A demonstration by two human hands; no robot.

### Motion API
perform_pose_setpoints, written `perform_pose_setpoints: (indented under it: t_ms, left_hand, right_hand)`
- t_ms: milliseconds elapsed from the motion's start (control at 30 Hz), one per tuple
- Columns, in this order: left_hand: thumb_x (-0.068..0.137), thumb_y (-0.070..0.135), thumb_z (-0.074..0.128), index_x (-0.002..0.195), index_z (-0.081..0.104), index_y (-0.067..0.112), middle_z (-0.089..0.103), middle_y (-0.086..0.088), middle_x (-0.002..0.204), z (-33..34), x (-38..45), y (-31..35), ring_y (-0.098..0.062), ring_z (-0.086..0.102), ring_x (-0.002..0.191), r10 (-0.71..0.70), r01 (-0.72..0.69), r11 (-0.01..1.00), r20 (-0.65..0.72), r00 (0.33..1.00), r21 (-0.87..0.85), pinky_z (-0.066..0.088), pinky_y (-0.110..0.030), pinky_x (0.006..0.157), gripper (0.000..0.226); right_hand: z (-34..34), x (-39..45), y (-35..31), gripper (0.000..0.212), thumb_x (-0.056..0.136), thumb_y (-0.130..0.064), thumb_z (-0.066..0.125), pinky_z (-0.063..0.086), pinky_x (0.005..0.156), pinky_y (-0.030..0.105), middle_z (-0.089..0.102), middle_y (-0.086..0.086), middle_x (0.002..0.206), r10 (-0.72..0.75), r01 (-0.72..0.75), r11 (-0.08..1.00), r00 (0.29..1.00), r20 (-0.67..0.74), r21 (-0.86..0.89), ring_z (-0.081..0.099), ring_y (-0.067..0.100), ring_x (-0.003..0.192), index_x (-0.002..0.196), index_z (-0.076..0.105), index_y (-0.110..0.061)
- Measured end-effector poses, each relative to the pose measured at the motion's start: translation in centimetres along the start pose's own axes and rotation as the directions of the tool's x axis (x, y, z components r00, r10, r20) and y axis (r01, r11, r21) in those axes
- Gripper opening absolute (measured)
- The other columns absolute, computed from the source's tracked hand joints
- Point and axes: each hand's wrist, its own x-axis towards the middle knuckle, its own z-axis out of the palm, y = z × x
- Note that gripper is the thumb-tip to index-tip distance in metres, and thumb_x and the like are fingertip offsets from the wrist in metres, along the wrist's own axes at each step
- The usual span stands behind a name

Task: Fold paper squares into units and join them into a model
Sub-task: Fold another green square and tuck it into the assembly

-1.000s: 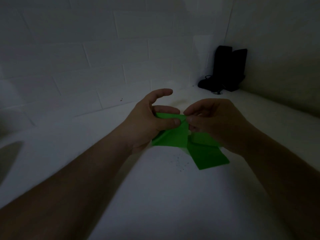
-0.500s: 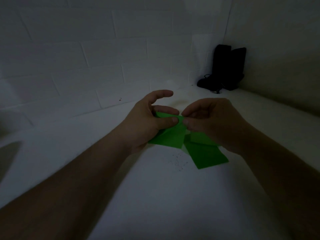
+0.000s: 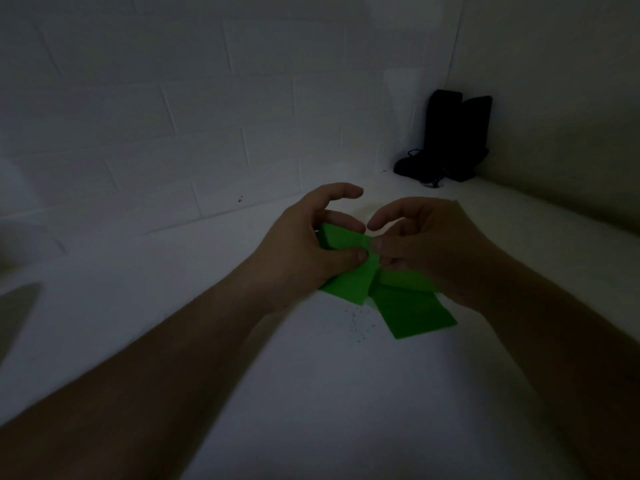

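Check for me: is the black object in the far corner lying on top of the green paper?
No: the black object stands against the wall in the far corner, well apart from the green paper held between both hands.

A white worktop point(image 3: 145, 306) was seen in dim light, bounded at the back by a white tiled wall point(image 3: 173, 109) and at the right by a plain wall. Green folded paper units point(image 3: 412, 311) were laid on it near the middle, overlapping one another, with their upper parts covered by the hands point(image 3: 304, 251). A scatter of small dark specks point(image 3: 358, 325) was marked on the surface just in front of the paper. In the far right corner, well apart from the paper, two dark upright objects point(image 3: 457, 129) were stood against the wall, with a dark tangled item point(image 3: 414, 166) laid at their foot.
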Motion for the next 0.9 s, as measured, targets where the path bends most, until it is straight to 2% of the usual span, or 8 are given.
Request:
perform_pose_setpoints:
  t_ms: [200,267,367,467,600,700,800,900]
  left_hand:
    - [0.086,-0.004,0.076,0.125,0.062,0.035,0.074,-0.003,0.105,-0.25,0.1,-0.13,-0.023,0.073,0.078,-0.015,0.015,0.998,-0.007,1.0,-0.063,0.06,-0.032,0.062,0.056]
    - [0.086,-0.005,0.075,0.124,0.063,0.034,0.074,-0.006,0.104,-0.32,0.19,-0.17,-0.026,0.073,0.08,-0.035,0.034,0.994,-0.009,0.999,-0.102,0.061,-0.036,0.065,0.055]
    - [0.084,-0.007,0.076,0.124,0.063,0.034,0.073,-0.009,0.104,-0.45,0.31,-0.16,-0.031,0.073,0.083,-0.063,0.061,0.987,-0.008,0.998,-0.149,0.064,-0.047,0.073,0.059]
    - [0.08,-0.009,0.079,0.126,0.062,0.035,0.073,-0.011,0.108,-0.62,0.42,-0.37,-0.035,0.072,0.086,-0.118,0.119,0.976,0.013,0.993,-0.181,0.061,-0.059,0.083,0.066]
    - [0.079,-0.008,0.08,0.128,0.062,0.032,0.073,-0.018,0.112,-0.66,0.55,-0.71,-0.04,0.073,0.098,-0.188,0.196,0.958,0.057,0.98,-0.209,0.059,-0.059,0.09,0.066]
    - [0.089,0.002,0.074,0.129,0.063,0.024,0.073,-0.027,0.107,-0.54,0.59,-0.68,-0.046,0.072,0.099,-0.221,0.226,0.936,0.05,0.974,-0.27,0.057,-0.06,0.094,0.047]
    - [0.088,0.001,0.074,0.126,0.065,0.022,0.07,-0.035,0.106,-0.61,0.7,-0.75,-0.049,0.071,0.1,-0.214,0.205,0.936,-0.002,0.977,-0.285,0.056,-0.062,0.094,0.045]
    - [0.087,-0.001,0.074,0.121,0.068,0.019,0.072,-0.032,0.101,-0.6,0.75,-0.81,-0.047,0.072,0.097,-0.212,0.2,0.937,-0.012,0.977,-0.285,0.058,-0.058,0.093,0.04]
  right_hand:
    - [0.0,0.05,0.15,0.021,0.086,0.01,0.067,0.062,0.079,0.045,0.071,0.014,0.075,-0.021,0.021,1.0,0.999,0.046,0.009,0.068,0.028,0.07,0.085,0.073,-0.011]
    - [0.1,0.06,0.19,0.027,0.087,0.009,0.067,0.063,0.08,0.047,0.072,0.02,0.084,-0.032,0.031,0.999,0.999,0.04,0.015,0.071,0.038,0.079,0.081,0.075,-0.016]
    - [0.43,0.01,0.2,0.028,0.083,0.006,0.073,0.063,0.078,0.048,0.071,0.021,0.088,-0.065,0.066,0.997,0.997,0.043,-0.041,0.072,0.037,0.083,0.079,0.076,-0.022]
    - [0.59,0.0,0.29,0.027,0.081,0.003,0.077,0.062,0.072,0.035,0.073,0.014,0.086,-0.099,0.107,0.982,0.993,0.058,-0.154,0.071,0.032,0.081,0.084,0.075,-0.024]
    - [0.38,-0.08,0.29,0.024,0.083,0.004,0.076,0.054,0.054,0.018,0.072,-0.002,0.068,-0.071,0.084,0.982,0.994,0.083,-0.168,0.068,0.008,0.059,0.088,0.072,-0.019]
    - [0.23,0.02,0.34,0.025,0.083,0.007,0.074,0.061,0.064,0.029,0.073,0.001,0.07,-0.062,0.073,0.989,0.994,0.086,-0.131,0.07,0.013,0.063,0.089,0.071,-0.018]
    - [0.16,0.15,0.38,0.027,0.085,0.007,0.072,0.062,0.073,0.044,0.074,0.005,0.079,-0.07,0.08,0.991,0.993,0.093,-0.11,0.074,0.027,0.074,0.094,0.069,-0.019]
    - [0.29,0.13,0.38,0.03,0.086,0.005,0.072,0.062,0.072,0.045,0.075,0.011,0.083,-0.075,0.086,0.993,0.99,0.123,-0.08,0.074,0.034,0.078,0.099,0.065,-0.021]
